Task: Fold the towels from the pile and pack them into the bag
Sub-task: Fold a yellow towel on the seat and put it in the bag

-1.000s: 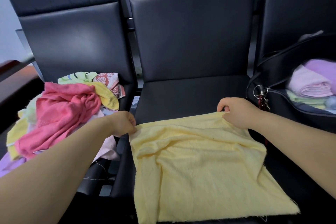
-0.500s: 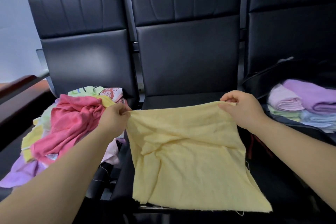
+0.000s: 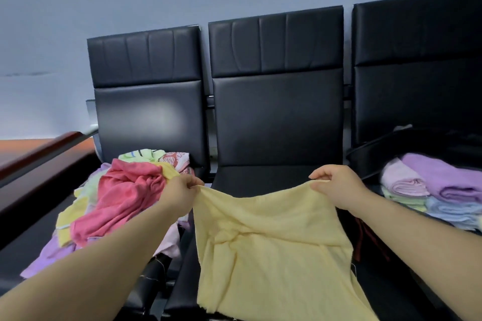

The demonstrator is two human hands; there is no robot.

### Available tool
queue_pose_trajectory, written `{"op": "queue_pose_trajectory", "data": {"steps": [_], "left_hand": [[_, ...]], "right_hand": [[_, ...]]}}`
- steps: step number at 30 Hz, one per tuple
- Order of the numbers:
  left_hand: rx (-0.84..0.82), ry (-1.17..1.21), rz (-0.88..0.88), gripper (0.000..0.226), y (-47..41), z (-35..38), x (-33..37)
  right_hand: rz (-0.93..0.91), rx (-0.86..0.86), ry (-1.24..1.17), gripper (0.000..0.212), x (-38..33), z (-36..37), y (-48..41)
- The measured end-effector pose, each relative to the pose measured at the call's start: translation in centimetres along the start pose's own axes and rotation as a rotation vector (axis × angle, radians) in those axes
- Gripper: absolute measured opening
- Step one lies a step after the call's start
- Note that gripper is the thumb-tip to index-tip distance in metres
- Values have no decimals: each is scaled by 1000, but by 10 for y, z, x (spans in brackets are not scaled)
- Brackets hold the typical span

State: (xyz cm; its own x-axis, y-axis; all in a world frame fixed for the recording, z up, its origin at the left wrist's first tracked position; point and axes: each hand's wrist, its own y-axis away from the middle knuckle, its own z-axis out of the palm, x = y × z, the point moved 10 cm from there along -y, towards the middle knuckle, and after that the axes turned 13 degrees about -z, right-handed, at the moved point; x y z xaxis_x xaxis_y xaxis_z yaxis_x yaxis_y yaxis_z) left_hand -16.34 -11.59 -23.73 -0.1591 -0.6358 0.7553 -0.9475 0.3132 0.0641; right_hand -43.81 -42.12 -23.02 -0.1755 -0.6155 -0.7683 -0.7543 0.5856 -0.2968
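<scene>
Now the left hand (image 3: pixel 182 194) and right hand (image 3: pixel 336 186) each pinch a top corner of the yellow towel (image 3: pixel 271 255) hanging between them.

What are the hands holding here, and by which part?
The yellow towel: left hand pinches its top left corner, right hand its top right corner.

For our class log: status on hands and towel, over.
Left hand pinches yellow towel corner; right hand pinches other corner. Towel unfolded, over seat. Nothing blocking.
</scene>
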Motion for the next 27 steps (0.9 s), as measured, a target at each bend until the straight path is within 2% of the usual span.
{"op": "queue_pose_trajectory", "data": {"steps": [4, 9, 12, 14, 16, 19, 24, 27], "left_hand": [[98, 111, 30, 18, -20, -56, 71], [176, 369, 178, 25, -31, -141, 170], [114, 604, 216, 23, -32, -166, 192], [57, 628, 254, 21, -29, -165, 194], [6, 602, 259, 22, -27, -150, 184], [-136, 542, 179, 24, -25, -105, 139], [-592, 268, 20, 31, 11, 0, 32], [-833, 184, -139, 16, 43, 42, -25]], "right_hand": [[-58, 74, 10, 13, -55, -41, -68], [-205, 264, -39, 16, -142, -122, -120], [-294, 320, -29, 15, -176, -154, -118], [-325, 312, -5, 14, -178, -159, -107], [-327, 235, 30, 15, -167, -151, -94], [-266, 10, 101, 18, -124, -118, -67], [-78, -472, 263, 17, -27, -43, 3], [20, -611, 260, 20, 14, -9, 34]]}}
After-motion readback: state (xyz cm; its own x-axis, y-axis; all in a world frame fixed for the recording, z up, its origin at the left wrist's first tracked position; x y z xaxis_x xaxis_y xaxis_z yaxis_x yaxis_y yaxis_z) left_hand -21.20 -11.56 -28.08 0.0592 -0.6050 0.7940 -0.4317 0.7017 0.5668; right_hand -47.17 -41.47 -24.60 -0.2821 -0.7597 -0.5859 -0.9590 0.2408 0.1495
